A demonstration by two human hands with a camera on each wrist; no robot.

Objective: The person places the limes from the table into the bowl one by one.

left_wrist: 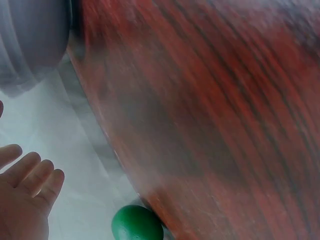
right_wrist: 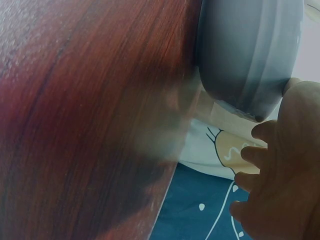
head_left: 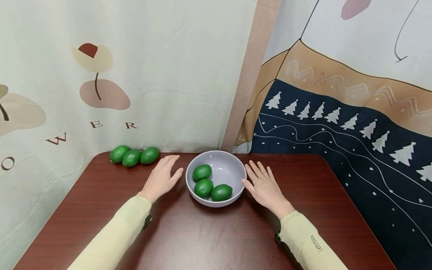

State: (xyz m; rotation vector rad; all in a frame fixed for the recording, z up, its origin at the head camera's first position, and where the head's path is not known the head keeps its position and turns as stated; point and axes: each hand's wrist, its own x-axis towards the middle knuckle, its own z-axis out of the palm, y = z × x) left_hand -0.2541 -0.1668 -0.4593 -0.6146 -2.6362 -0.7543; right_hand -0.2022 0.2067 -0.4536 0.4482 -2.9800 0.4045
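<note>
A pale lavender bowl [head_left: 229, 176] stands on the dark red wooden table, with three green limes [head_left: 221, 192] inside it. Left of the bowl, my left hand [head_left: 161, 179] hovers with fingers extended and holds nothing; a gap shows between its thumb and the rim. On the other side my right hand [head_left: 264, 186] has its fingers spread, the thumb and fingertips right at the bowl's rim. The right wrist view shows that thumb at the edge of the bowl [right_wrist: 250, 50]. Three more limes [head_left: 131, 158] lie in a row beyond the left hand.
The table [head_left: 209, 236] reaches back to a pale printed curtain [head_left: 175, 75]. To the right hangs a dark blue cloth [head_left: 303, 131] with white trees. One lime [left_wrist: 136, 223] near the table edge appears in the left wrist view.
</note>
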